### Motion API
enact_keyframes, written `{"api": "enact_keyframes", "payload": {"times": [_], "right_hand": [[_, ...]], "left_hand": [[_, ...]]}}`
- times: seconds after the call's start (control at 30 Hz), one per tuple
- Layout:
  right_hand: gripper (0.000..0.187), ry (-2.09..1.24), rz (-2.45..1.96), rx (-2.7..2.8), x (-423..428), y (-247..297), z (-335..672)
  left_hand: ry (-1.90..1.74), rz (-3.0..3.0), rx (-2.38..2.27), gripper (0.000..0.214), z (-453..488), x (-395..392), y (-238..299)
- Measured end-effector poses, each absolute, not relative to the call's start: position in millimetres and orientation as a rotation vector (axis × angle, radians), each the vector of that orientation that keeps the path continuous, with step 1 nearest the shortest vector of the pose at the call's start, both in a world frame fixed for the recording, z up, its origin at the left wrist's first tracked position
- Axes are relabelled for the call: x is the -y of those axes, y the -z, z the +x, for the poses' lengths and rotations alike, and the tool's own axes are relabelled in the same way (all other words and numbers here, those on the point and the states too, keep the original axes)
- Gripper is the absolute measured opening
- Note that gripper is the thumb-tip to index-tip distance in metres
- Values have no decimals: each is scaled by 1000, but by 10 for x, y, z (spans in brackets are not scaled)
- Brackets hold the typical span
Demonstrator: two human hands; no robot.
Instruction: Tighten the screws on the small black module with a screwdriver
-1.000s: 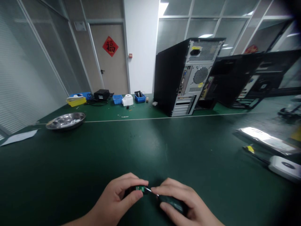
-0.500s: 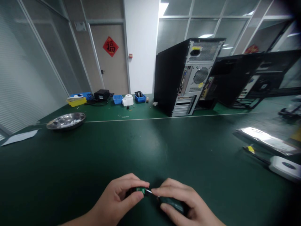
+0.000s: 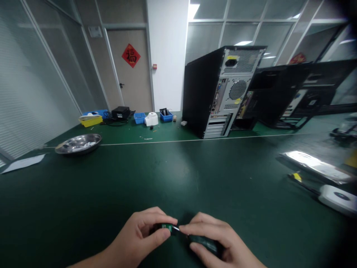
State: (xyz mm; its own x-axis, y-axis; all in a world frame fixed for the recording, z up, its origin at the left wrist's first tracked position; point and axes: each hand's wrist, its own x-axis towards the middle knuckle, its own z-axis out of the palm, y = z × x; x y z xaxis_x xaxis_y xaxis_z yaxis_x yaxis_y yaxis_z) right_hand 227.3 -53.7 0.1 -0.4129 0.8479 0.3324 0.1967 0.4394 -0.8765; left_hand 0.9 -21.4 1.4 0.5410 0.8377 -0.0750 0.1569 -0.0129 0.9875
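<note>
- Metal bowl: on the counter, well beyond your left fingers and off to their left.
- Those fingers have thumb and index pinching the small green-and-black piece, right between their tips. Looks like light, stiff, probably fragile electronics, so I'd go easy and grip the edges.
- Metal shaft: in the gap between both sets of fingers; can't tell if its tip is seated.
- Your right fingers are curled round the dark handle. Probably rigid, maybe slick; hold the thick part.
</note>
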Motion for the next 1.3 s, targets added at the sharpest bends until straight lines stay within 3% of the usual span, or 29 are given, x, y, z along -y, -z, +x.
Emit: {"api": "enact_keyframes", "payload": {"times": [0.77, 1.13, 1.3], "right_hand": [[29, -890, -902, 1904, 563, 51, 2283], [29, -884, -943, 1914, 544, 36, 2279], [28, -928, -934, 1891, 531, 32, 2279]], "left_hand": [[-762, 1302, -910, 26, 2, 201, 56], [-809, 1145, -722, 43, 7, 222, 161], [-797, 1114, -718, 34, 19, 218, 125]]}}
